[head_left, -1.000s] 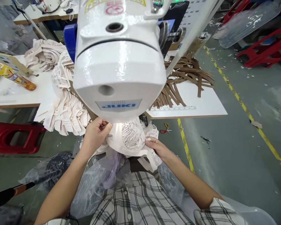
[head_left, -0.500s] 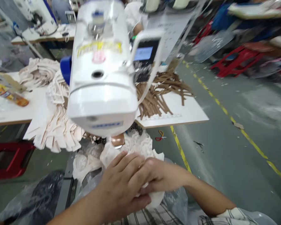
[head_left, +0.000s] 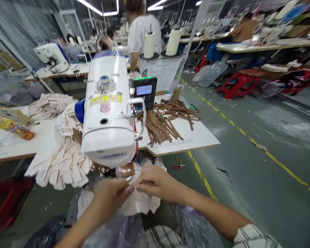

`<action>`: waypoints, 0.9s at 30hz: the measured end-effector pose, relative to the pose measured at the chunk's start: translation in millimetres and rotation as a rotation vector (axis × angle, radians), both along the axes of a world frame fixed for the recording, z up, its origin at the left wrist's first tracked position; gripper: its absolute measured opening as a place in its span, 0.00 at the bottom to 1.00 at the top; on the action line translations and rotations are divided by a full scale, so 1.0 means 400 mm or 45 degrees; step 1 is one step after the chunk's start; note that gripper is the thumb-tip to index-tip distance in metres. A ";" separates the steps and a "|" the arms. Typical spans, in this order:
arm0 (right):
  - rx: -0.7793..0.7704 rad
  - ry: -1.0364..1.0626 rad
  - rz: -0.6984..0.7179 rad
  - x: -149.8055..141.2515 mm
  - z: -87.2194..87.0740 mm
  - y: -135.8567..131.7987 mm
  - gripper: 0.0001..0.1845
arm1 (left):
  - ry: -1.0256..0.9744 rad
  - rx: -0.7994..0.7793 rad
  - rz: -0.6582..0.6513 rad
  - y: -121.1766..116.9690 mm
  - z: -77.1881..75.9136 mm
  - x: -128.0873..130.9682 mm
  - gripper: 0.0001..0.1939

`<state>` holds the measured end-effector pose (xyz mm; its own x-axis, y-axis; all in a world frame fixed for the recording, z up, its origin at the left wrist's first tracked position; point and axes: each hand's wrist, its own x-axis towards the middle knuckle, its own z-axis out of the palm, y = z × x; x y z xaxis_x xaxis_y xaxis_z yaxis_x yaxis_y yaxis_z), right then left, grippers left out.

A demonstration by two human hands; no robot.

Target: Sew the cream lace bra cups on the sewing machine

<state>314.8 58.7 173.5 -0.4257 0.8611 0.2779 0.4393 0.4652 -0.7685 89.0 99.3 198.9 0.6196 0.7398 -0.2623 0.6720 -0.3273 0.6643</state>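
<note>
A white sewing machine (head_left: pixel 109 139) stands in front of me, its head above a white fabric piece (head_left: pixel 139 204). My left hand (head_left: pixel 109 197) is at the fabric's left side, thumb and fingers closed on its edge. On the other side my right hand (head_left: pixel 155 182) pinches the same fabric with bent fingers, close to the left fingertips. Both hands are just below a shiny copper-coloured part (head_left: pixel 127 170) under the machine head. The needle is hidden from view. More white fabric (head_left: pixel 84 199) hangs at the left of the machine's arm.
Pale fabric pieces (head_left: pixel 60 165) hang over the table edge at left. Brown strips (head_left: pixel 160 125) lie on the white table (head_left: pixel 201 137) at right. Yellow-and-red snips (head_left: pixel 179 164) lie on the floor. A person in a white top (head_left: pixel 146 34) stands beyond the machine.
My hands, overlapped on the fabric before, are now apart, pinching it beside each other nearer the machine. The view has tilted up, showing more of the room.
</note>
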 end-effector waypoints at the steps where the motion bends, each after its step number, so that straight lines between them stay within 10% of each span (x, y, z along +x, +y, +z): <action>1: -0.013 0.020 -0.004 0.000 0.002 0.007 0.18 | 0.003 -0.010 0.057 0.010 0.012 -0.006 0.20; 9: -0.339 -0.079 -0.144 0.002 -0.038 0.094 0.15 | -0.088 0.064 0.286 0.107 -0.003 -0.039 0.15; 27: -0.344 0.059 -0.192 0.019 -0.043 0.164 0.15 | -0.509 0.350 0.099 0.193 -0.056 -0.026 0.14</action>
<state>322.3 124.2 156.3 -0.2799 0.9589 0.0467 0.4493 0.1739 -0.8763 78.8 176.5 176.4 0.5723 0.7962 0.1964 0.4111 -0.4859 0.7713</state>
